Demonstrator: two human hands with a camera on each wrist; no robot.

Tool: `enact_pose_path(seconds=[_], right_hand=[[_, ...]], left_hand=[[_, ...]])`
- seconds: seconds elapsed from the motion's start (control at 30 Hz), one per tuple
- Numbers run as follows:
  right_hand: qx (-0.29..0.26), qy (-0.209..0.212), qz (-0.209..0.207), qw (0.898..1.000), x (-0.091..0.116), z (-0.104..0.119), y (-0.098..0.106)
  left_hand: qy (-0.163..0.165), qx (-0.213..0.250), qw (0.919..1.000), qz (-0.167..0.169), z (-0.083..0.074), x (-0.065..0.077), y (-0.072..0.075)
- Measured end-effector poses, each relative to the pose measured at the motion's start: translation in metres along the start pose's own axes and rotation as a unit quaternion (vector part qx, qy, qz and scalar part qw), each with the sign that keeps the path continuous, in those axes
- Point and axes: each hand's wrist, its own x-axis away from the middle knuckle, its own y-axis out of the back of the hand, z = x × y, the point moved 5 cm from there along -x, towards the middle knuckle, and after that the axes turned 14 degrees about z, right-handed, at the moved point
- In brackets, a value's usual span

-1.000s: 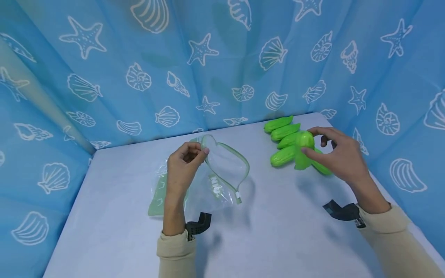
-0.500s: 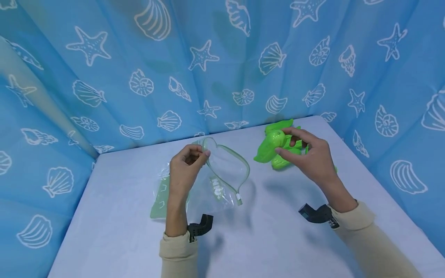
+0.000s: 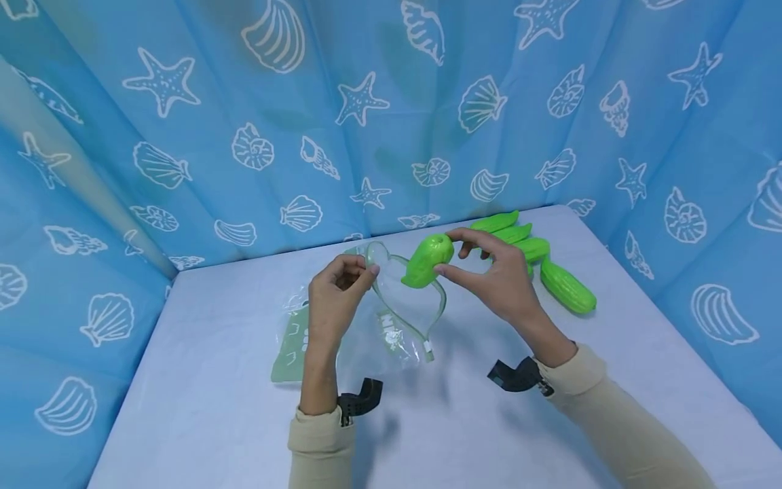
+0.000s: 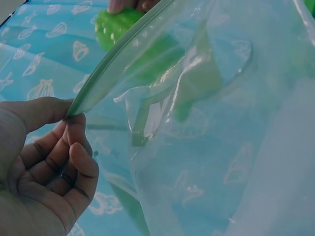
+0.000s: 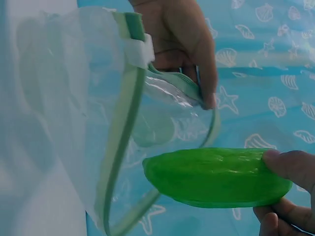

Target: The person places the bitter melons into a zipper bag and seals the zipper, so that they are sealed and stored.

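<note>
My left hand pinches the green zip rim of a clear plastic zip bag between thumb and forefinger. The bag's mouth gapes toward the right, and a white slider sits on the rim in the right wrist view. My right hand holds a ridged, bright green toy bitter melon by its thick end, thumb on one side and fingers on the other. Its pointed end faces the bag mouth. Through the film in the left wrist view, the bitter melon shows partly behind the rim.
Several more green bitter melons lie at the back right of the white table, some partly behind my right hand. Beside my left wrist is a green printed panel in clear plastic. A blue shell-patterned curtain borders the table.
My right hand has carried the bitter melon left from the pile to the bag's mouth, turning its pointed end leftward. My left hand keeps its pinch on the rim, nearly still.
</note>
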Motion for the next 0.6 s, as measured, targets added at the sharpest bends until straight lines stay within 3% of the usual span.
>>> enact_pose_path(seconds=[0.17, 0.23, 0.6], right_hand=[[0.046, -0.01, 0.11, 0.993, -0.007, -0.004, -0.019], [0.066, -0.011, 0.135, 0.989, -0.006, -0.006, -0.021], [0.109, -0.001, 0.112, 0.988, 0.007, -0.02, 0.005]], left_hand=[[-0.007, 0.006, 0.9999, -0.009, 0.0, 0.001, -0.001], [-0.006, 0.007, 0.9999, -0.007, 0.0, 0.001, -0.002], [-0.026, 0.003, 0.9997, -0.001, -0.002, -0.001, 0.003]])
